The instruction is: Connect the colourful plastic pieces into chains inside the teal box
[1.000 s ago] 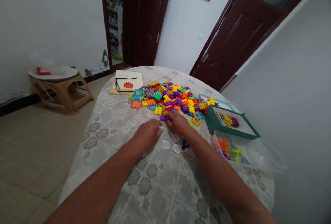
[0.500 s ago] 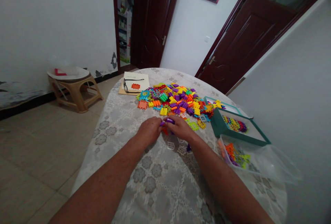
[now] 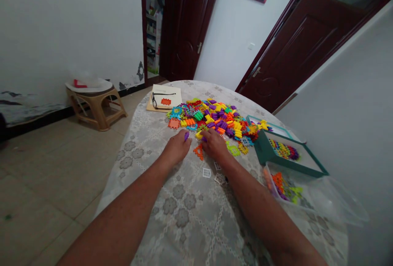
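My left hand (image 3: 176, 149) is closed around a small purple plastic building piece (image 3: 186, 135), whose end sticks up past the thumb. My right hand (image 3: 215, 145) reaches to the front edge of a heap of colourful interlocking pieces (image 3: 219, 114). A bit of purple shows under its fingers, and its fingertips touch a yellow piece (image 3: 199, 135); how firmly it grips either is hidden. Just below those fingertips lies an orange triangular piece (image 3: 199, 151). White lattice pieces (image 3: 206, 172) rest on the tablecloth by my right wrist.
Eyeglasses (image 3: 154, 100) and an orange square piece lie on a pale book (image 3: 176, 92) at the back left. To the right stand a green box (image 3: 262, 151) with rows of coloured pieces and a clear plastic container (image 3: 302, 206). A stool (image 3: 101, 112) stands left of the table.
My hands were together around purple pieces and have moved apart. The left has drawn slightly leftward with a purple piece; the right has gone forward to the yellow piece. The view has shifted slightly.
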`<state>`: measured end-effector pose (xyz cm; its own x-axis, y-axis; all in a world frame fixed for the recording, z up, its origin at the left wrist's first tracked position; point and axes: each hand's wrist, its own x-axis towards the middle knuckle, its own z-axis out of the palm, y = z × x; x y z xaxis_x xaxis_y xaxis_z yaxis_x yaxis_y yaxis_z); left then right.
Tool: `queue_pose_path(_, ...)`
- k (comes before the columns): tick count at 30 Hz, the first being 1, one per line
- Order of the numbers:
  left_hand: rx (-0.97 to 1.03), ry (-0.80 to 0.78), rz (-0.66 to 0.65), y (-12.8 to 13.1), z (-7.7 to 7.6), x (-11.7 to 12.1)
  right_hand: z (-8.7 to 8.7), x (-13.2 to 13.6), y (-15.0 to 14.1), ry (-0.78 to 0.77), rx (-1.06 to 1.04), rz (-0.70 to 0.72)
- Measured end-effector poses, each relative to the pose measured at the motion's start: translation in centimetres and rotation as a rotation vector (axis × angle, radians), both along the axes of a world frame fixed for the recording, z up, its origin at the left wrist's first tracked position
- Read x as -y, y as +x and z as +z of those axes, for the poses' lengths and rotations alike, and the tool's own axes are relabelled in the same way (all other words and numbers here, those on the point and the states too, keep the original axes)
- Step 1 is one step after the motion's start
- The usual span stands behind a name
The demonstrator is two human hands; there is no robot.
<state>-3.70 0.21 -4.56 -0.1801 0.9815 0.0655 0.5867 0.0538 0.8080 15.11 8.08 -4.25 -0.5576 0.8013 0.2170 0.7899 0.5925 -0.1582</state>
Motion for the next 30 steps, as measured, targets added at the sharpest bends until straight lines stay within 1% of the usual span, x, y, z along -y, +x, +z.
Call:
queue_pose_path(2, 0.212, -0.060, 0.015, 0.2, 0.0, -0.2, 0.0, 0.7, 0.8, -0.024, -0.150, 0.020)
queue_pose_path(4, 0.421, -0.106, 0.017, 0.7, 0.2, -0.3, 0.3, 1.9, 1.4, -0.042, -0.293, 0.088)
queue_pose_path(7, 0.648, -0.125, -0.035, 1.6, 0.8, 0.1, 1.0, 4.0, 1.7, -0.097, -0.361, 0.229)
queue_pose_path(9, 0.733, -0.138, -0.090, 2.1, 1.0, 0.6, 1.2, 5.2, 1.5, -0.127, -0.351, 0.256)
queue_pose_path(11, 0.783, -0.160, -0.133, 2.5, 1.2, 1.0, 1.3, 6.0, 1.4, -0.144, -0.376, 0.249)
queue_pose_path(13, 0.818, -0.177, -0.181, 2.7, 1.3, 1.3, 1.2, 6.4, 1.4, -0.187, -0.464, 0.259)
queue_pose_path(15, 0.835, -0.172, -0.242, 2.6, 1.4, 1.3, 1.1, 6.6, 1.6, -0.275, -0.609, 0.259)
queue_pose_path(16, 0.828, -0.159, -0.264, 2.5, 1.5, 1.3, 1.0, 6.7, 1.7, -0.330, -0.694, 0.230)
queue_pose_path(18, 0.741, -0.106, -0.246, 2.4, 1.8, 1.2, 0.9, 6.6, 1.8, -0.459, -0.875, 0.099)
queue_pose_path(19, 0.651, -0.067, -0.213, 2.3, 2.0, 1.1, 0.8, 6.4, 1.8, -0.534, -0.983, 0.008)
queue_pose_path(21, 0.405, 0.045, -0.134, 2.3, 2.2, 1.1, 0.8, 6.0, 1.7, -0.717, -1.250, -0.167)
queue_pose_path(22, 0.275, 0.117, -0.113, 2.3, 2.2, 1.1, 0.9, 5.7, 1.6, -0.820, -1.391, -0.231)
queue_pose_path(24, 0.067, 0.271, -0.125, 2.7, 2.0, 1.3, 1.1, 5.4, 1.4, -1.015, -1.610, -0.317)
queue_pose_path(25, -0.002, 0.337, -0.153, 3.0, 1.8, 1.4, 1.3, 5.5, 1.4, -1.102, -1.661, -0.339)
queue_pose_path(27, -0.096, 0.416, -0.227, 3.7, 1.2, 1.6, 1.5, 5.8, 1.2, -1.240, -1.662, -0.321)
queue_pose_path(29, -0.160, 0.443, -0.274, 4.4, 0.5, 1.6, 1.5, 6.4, 0.9, -1.306, -1.596, -0.227)
queue_pose_path(30, -0.181, 0.448, -0.285, 4.7, 0.2, 1.6, 1.5, 6.6, 0.7, -1.310, -1.555, -0.175)
